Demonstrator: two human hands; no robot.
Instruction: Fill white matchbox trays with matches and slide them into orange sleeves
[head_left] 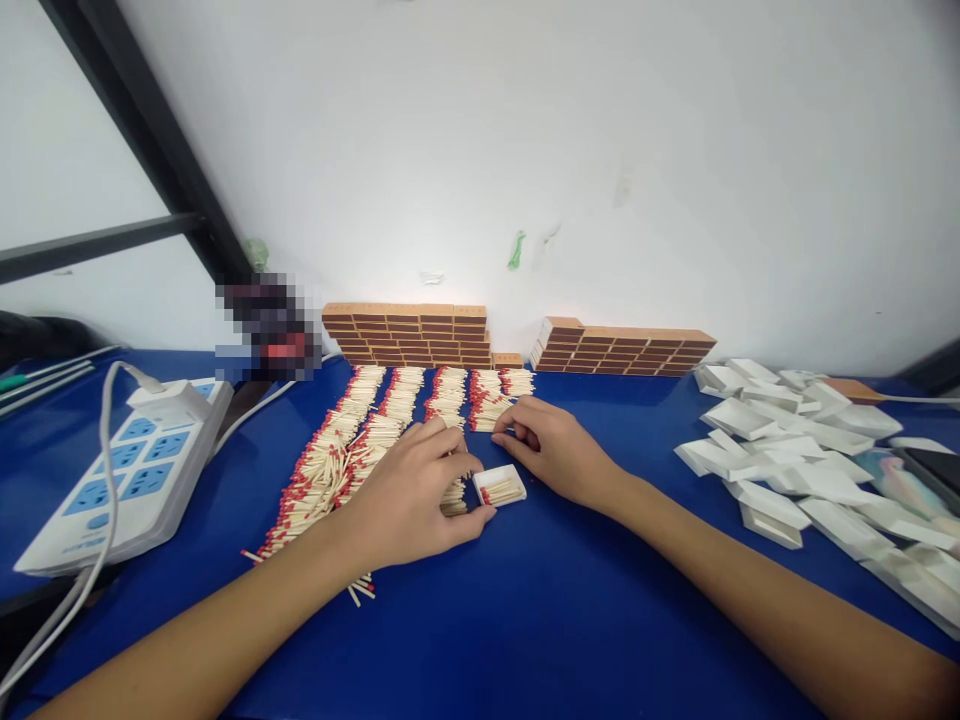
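Note:
A small white matchbox tray with several red-tipped matches inside lies on the blue table. My left hand grips its left end, thumb on the near corner and index finger on the far corner. Behind the tray, my right hand has its thumb and fingertips pinched at the near end of a short row of matches. Whatever sits between those fingertips is too small to make out. Long rows of loose matches stretch out to the left, partly hidden by my left hand and forearm.
Stacked brown matchboxes line the wall, with a second stack further right. Many white trays are heaped on the right, near a dark phone. A power strip with a white cable occupies the left.

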